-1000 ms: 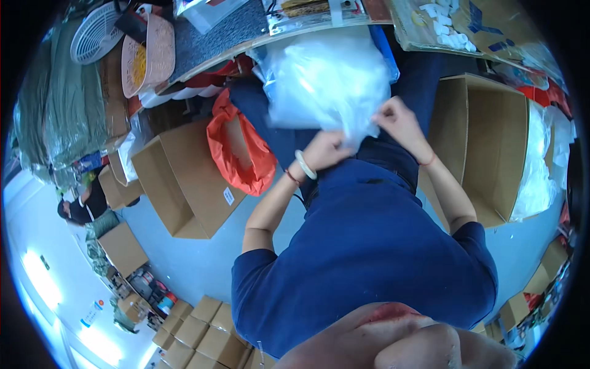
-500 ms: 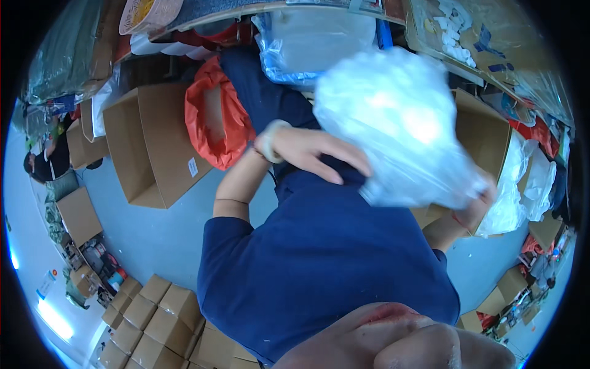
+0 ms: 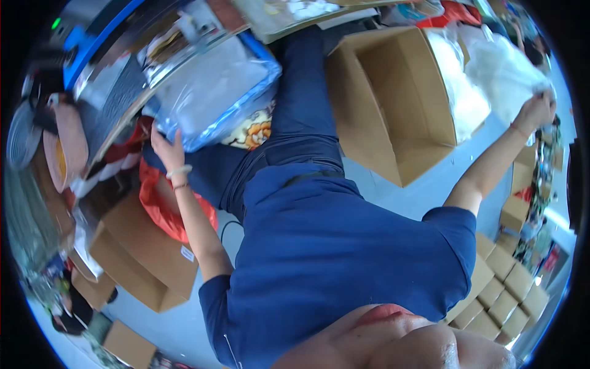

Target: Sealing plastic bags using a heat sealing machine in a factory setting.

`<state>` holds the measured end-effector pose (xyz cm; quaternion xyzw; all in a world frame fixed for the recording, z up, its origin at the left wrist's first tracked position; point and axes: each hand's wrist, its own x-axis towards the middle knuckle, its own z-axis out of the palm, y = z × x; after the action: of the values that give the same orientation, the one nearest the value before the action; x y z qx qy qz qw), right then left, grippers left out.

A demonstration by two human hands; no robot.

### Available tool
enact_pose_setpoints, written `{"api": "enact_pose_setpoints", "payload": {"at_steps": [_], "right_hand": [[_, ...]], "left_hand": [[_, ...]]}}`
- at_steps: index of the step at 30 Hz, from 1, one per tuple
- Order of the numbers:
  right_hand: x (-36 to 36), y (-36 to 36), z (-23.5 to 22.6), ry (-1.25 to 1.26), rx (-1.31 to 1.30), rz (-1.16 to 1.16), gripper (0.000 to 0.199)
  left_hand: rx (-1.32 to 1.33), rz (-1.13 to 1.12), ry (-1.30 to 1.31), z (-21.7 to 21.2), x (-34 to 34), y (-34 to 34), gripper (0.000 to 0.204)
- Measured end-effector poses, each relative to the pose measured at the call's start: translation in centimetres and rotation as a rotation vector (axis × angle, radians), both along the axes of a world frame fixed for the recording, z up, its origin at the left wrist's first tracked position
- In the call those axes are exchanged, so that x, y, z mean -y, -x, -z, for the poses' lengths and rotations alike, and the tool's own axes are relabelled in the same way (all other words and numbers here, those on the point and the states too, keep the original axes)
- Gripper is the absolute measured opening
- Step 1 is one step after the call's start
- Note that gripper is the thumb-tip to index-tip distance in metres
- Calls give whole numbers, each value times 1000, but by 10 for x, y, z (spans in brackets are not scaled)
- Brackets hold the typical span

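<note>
Far out on the right, my right hand [image 3: 538, 111] is closed on the gathered end of a translucent plastic bag [image 3: 507, 69] filled with something white. The bag is blurred, and its contents cannot be made out. It hangs beside other white plastic bags [image 3: 462, 98] at the side of an open cardboard box [image 3: 412, 98]. On the left, my left hand [image 3: 167, 147] has its fingers apart and holds nothing. It is beside the near corner of a stack of clear plastic sheets or bags in a blue-edged wrapper [image 3: 215, 86]; whether it touches them I cannot tell.
A red plastic bag [image 3: 163, 195] stands near my left forearm, with another open carton [image 3: 147, 258] beyond it. The worktable's edge [image 3: 144, 95] runs across the upper left. Stacked cardboard boxes [image 3: 501, 289] are at the lower right. A person [image 3: 77, 310] is at the far left.
My right hand has carried the filled bag from in front of me out to the right. My left hand has moved off the bag to the left. The whole view has turned right.
</note>
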<state>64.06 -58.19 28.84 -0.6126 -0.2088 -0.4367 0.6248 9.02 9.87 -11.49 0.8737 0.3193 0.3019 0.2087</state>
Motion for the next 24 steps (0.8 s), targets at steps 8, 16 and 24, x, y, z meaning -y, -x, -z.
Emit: {"api": "enact_pose_setpoints", "payload": {"at_steps": [8,16,24], "right_hand": [[71,-110,143,657,-602,446,36],[75,-101,350,1280,-927,621,51],[-83,-27,251,1235,-791,251,39]], "left_hand": [[80,-81,847,38,6,27,74],[-242,-240,629,17,-3,44,45],[81,-166,421,-12,-1,9,27]]}}
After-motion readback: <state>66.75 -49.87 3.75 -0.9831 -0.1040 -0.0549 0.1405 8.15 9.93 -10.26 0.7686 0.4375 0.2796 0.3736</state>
